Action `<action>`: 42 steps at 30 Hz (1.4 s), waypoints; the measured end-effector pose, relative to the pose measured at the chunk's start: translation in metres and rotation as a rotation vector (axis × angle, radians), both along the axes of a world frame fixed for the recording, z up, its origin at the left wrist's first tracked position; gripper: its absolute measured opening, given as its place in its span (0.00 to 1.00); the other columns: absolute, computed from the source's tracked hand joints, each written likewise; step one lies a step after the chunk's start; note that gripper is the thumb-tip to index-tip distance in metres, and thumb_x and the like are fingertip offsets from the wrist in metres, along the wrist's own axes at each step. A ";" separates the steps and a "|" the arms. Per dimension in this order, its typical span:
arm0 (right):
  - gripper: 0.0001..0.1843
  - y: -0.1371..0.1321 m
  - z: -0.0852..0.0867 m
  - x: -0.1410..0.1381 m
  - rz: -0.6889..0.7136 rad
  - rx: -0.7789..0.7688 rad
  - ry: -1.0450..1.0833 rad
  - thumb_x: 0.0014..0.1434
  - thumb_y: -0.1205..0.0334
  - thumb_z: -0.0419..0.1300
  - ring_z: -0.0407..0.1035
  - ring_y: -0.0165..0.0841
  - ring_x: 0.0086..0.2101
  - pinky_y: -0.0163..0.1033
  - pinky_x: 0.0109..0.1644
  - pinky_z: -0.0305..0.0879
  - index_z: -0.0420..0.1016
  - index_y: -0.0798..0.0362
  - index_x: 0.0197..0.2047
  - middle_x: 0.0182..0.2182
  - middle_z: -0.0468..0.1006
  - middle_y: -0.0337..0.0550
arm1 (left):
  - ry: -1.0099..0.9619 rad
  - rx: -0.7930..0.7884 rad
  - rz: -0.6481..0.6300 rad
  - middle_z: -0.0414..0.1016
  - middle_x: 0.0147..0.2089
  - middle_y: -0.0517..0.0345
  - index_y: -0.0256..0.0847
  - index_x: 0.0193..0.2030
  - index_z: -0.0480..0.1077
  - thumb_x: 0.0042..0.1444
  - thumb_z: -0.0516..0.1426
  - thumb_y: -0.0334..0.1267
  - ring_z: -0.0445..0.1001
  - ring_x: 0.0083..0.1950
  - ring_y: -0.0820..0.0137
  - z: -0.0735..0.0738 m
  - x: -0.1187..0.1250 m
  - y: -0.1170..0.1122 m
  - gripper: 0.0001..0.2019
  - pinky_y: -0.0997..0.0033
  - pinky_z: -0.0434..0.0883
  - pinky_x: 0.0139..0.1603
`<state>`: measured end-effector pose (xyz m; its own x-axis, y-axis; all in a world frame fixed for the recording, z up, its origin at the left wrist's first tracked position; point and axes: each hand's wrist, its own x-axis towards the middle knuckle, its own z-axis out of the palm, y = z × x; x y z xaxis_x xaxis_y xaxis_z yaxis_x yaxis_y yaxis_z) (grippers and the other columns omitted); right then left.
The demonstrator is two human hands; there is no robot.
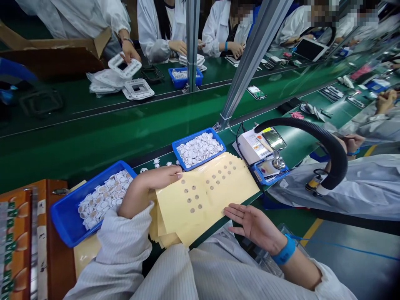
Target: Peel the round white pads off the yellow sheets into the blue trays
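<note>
A stack of yellow sheets (231, 183) lies in front of me, its top sheet dotted with several small grey discs. At its upper left edge, my left hand (165, 177) pinches the top sheet, thumb on top and the other fingers mostly hidden. My right hand (250, 225) is open, palm turned up, with its fingertips at the sheet's near edge and nothing in it. Beyond the stack sits a blue tray (188, 167) full of small white round parts (200, 149). A larger blue bin (61, 225) left of my forearm holds similar round pieces (104, 200).
A black flexible hose (312, 127) arches over the right side, near a white box (250, 146) and a small blue tray (265, 180) with a metal-lidded container. A metal post (246, 62) rises behind. An orange carton (18, 250) stands left. Co-workers sit across and at right.
</note>
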<state>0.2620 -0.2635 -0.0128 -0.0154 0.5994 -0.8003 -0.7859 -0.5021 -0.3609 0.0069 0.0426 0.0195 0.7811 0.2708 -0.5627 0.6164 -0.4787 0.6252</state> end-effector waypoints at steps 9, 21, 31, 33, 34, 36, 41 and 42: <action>0.20 -0.026 0.018 0.022 -0.050 -0.077 -0.044 0.68 0.56 0.58 0.64 0.50 0.70 0.59 0.64 0.73 0.80 0.56 0.57 0.68 0.73 0.60 | -0.008 -0.023 -0.022 0.74 0.51 0.48 0.43 0.44 0.69 0.69 0.44 0.62 0.73 0.50 0.56 0.003 0.002 -0.001 0.25 0.62 0.72 0.49; 0.24 0.015 0.011 0.000 0.240 0.039 -0.012 0.63 0.52 0.57 0.60 0.52 0.72 0.63 0.60 0.75 0.79 0.58 0.55 0.69 0.71 0.65 | -0.024 -0.017 -0.030 0.76 0.51 0.49 0.44 0.44 0.68 0.70 0.46 0.57 0.75 0.49 0.58 0.000 0.000 -0.005 0.20 0.60 0.71 0.50; 0.34 0.033 0.006 0.064 0.417 0.139 -0.927 0.59 0.43 0.69 0.65 0.57 0.68 0.66 0.73 0.58 0.76 0.51 0.64 0.67 0.74 0.58 | -0.071 0.007 -0.031 0.73 0.62 0.46 0.44 0.52 0.71 0.72 0.45 0.58 0.70 0.62 0.54 0.005 -0.009 -0.010 0.23 0.57 0.69 0.64; 0.44 0.041 -0.008 0.077 0.339 0.151 -1.153 0.60 0.43 0.67 0.46 0.54 0.76 0.64 0.79 0.44 0.63 0.49 0.75 0.78 0.55 0.54 | -0.089 0.012 -0.047 0.74 0.61 0.47 0.45 0.54 0.71 0.73 0.45 0.58 0.72 0.60 0.55 0.009 -0.007 -0.014 0.23 0.60 0.71 0.62; 0.47 0.045 -0.016 0.079 0.335 0.151 -1.226 0.59 0.43 0.68 0.44 0.56 0.76 0.65 0.79 0.41 0.61 0.50 0.76 0.79 0.52 0.55 | -0.094 0.018 -0.059 0.75 0.59 0.48 0.45 0.54 0.72 0.73 0.44 0.58 0.73 0.59 0.56 0.010 -0.006 -0.016 0.24 0.61 0.72 0.60; 0.47 0.053 -0.030 0.078 0.378 0.168 -1.311 0.58 0.45 0.69 0.50 0.59 0.75 0.66 0.78 0.45 0.63 0.52 0.75 0.77 0.57 0.58 | -0.095 0.032 -0.082 0.76 0.57 0.49 0.45 0.55 0.72 0.74 0.43 0.58 0.74 0.56 0.57 0.013 -0.004 -0.020 0.25 0.62 0.72 0.59; 0.41 0.065 -0.043 0.061 0.509 0.225 -1.410 0.63 0.47 0.62 0.60 0.56 0.71 0.63 0.75 0.57 0.63 0.49 0.76 0.74 0.64 0.54 | -0.105 0.062 -0.086 0.78 0.54 0.49 0.44 0.56 0.73 0.74 0.45 0.56 0.76 0.53 0.57 0.013 -0.007 -0.025 0.23 0.63 0.71 0.56; 0.40 0.066 -0.043 0.058 0.535 0.233 -1.419 0.63 0.47 0.62 0.60 0.56 0.71 0.62 0.75 0.57 0.63 0.49 0.76 0.74 0.65 0.54 | -0.109 0.068 -0.085 0.79 0.53 0.49 0.44 0.56 0.73 0.74 0.45 0.56 0.77 0.53 0.57 0.013 -0.008 -0.026 0.23 0.64 0.71 0.55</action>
